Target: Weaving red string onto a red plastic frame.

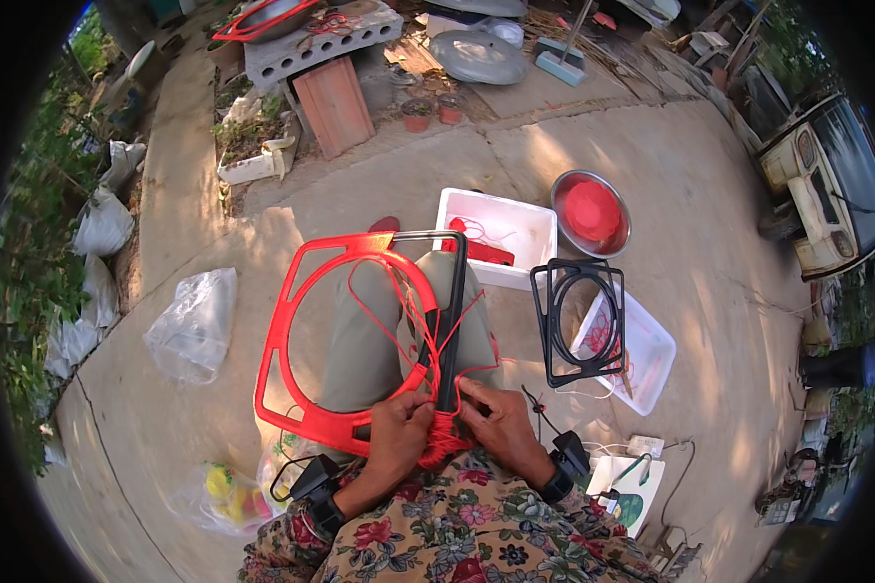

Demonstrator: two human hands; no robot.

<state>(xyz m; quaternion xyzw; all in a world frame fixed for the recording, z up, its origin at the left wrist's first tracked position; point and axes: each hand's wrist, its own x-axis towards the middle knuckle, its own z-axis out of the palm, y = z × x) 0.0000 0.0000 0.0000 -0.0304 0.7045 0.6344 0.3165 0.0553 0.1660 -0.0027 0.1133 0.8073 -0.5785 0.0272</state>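
Across my lap lies a black square frame with a ring inside it, its left part and much of the ring wrapped in red cord (274, 335). The black bar (454, 321) on its right side is bare. My left hand (399, 432) is closed, pinching red cord at the frame's near edge. Just to the right, my right hand (501, 428) is closed too, its fingers on the red cord beside the bar. A red bunch (442, 442) of cord sits between the hands. Loose red strands (437, 335) cross the ring's opening; the fingertips are partly hidden.
Ahead stands a white foam box (501, 214) with red material, beside a metal basin (624, 243) holding a red bowl-like thing. An unwrapped black frame (549, 340) leans against a white tray (656, 374). Clear plastic bags (192, 325) lie left; a concrete-slab table (326, 58) stands far off.
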